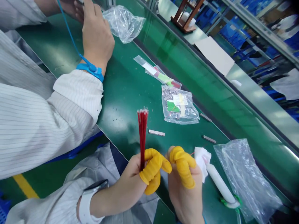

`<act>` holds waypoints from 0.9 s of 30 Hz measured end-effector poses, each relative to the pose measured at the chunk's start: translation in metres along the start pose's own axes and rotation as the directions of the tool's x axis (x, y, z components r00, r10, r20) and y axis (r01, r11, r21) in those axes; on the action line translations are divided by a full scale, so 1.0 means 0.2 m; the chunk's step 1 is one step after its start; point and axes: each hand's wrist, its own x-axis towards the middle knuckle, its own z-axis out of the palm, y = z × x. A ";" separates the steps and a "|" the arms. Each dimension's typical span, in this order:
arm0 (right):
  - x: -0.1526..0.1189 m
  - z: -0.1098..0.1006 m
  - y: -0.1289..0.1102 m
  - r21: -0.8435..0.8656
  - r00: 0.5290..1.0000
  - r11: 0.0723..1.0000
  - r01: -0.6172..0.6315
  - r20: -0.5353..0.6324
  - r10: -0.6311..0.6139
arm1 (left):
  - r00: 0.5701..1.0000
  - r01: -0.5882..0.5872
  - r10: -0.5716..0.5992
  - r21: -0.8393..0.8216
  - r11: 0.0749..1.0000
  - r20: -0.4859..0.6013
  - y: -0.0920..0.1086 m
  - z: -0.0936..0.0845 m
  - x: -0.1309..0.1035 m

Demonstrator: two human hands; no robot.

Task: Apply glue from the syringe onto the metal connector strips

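My left hand (pixel 149 174), with yellow finger cots, is closed around a bundle of thin red wires (pixel 142 137). The wires stand upright out of the fist, their pale ends at the top. Close beside it on the right is my right hand (pixel 184 174), also in yellow cots, its fingers curled and pinched together. What lies between those fingers is hidden. A short red strand (pixel 192 153) shows just right of them, by a crumpled white tissue (pixel 202 158). Past the fingertips, a small grey metal bar (pixel 156 133) lies on the green mat.
Two more grey bars (pixel 209 139) lie farther right. A bag of small parts (pixel 179 105), labelled strips in plastic (pixel 156 71), a white cylinder (pixel 221 183) and a clear bag (pixel 247 177) are on the green bench (pixel 121 90). A co-worker's hand (pixel 97 40) with a blue wrist strap works at upper left.
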 end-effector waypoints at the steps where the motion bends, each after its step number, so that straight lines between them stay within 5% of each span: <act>1: 0.00 0.00 0.00 0.002 1.000 1.000 -0.005 -0.003 0.005 | 1.000 0.009 -0.009 -0.002 1.000 -0.004 0.00 0.00 0.00; 6: 0.00 0.01 0.00 -0.027 0.999 1.000 0.002 0.037 -0.001 | 0.999 0.047 -0.047 -0.005 0.999 -0.005 0.02 0.00 0.00; 15: -0.02 -0.01 0.02 -0.196 0.965 0.954 0.227 0.175 -0.194 | 0.999 0.029 -0.031 -0.100 0.995 -0.025 0.02 -0.01 0.01; 22: 0.11 -0.04 0.08 -0.451 0.939 0.824 0.343 0.139 -0.315 | 0.986 0.105 -0.100 0.031 0.994 -0.131 0.05 -0.09 0.00; 27: 0.25 -0.07 0.18 -0.592 0.909 0.690 0.417 0.253 -0.332 | 0.966 0.109 -0.070 0.144 0.984 -0.250 0.10 -0.15 -0.02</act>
